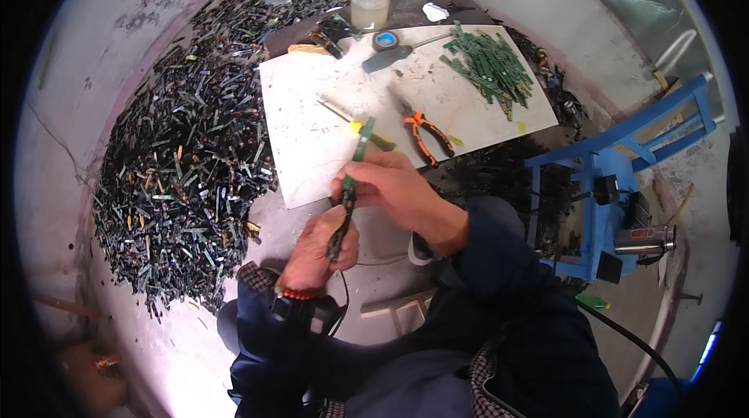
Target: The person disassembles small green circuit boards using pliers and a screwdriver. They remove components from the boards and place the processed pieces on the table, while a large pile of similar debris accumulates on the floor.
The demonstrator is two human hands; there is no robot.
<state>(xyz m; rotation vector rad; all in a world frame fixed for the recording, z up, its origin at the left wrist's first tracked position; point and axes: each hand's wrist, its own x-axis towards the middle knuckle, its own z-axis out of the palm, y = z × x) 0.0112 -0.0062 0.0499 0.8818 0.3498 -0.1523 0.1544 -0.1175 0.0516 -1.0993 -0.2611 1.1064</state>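
Item 1: left hand (321, 249), a bracelet of red beads (296, 293) at its wrist; fingers curled round the lower end of a slim, blackish, uneven piece (339, 235).
Item 2: right hand (390, 184), a little higher; thumb and fingers pinching a narrow, flat green strip (363, 139) in line with that piece. Whether the two were joined could not be told. Both were held up before the counter's near edge.
Handling note, by judgement: a firm low hold by the left hand, with the right pinching close to the meeting point, would have limited bending; force was best kept along the length, fingertips clear of edges.
Item 3: white-topped counter (300, 145).
Item 4: yellow-handled tool with a slim shaft (382, 142), just beyond the strip.
Item 5: orange-and-black-handled pliers (416, 120), lying to the right.
Item 6: dark-handled screwdriver (388, 58), farther back.
Item 7: loose pile of flat green strips (493, 67), far right.
Item 8: translucent cup of cloudy liquid (370, 11), farthest.
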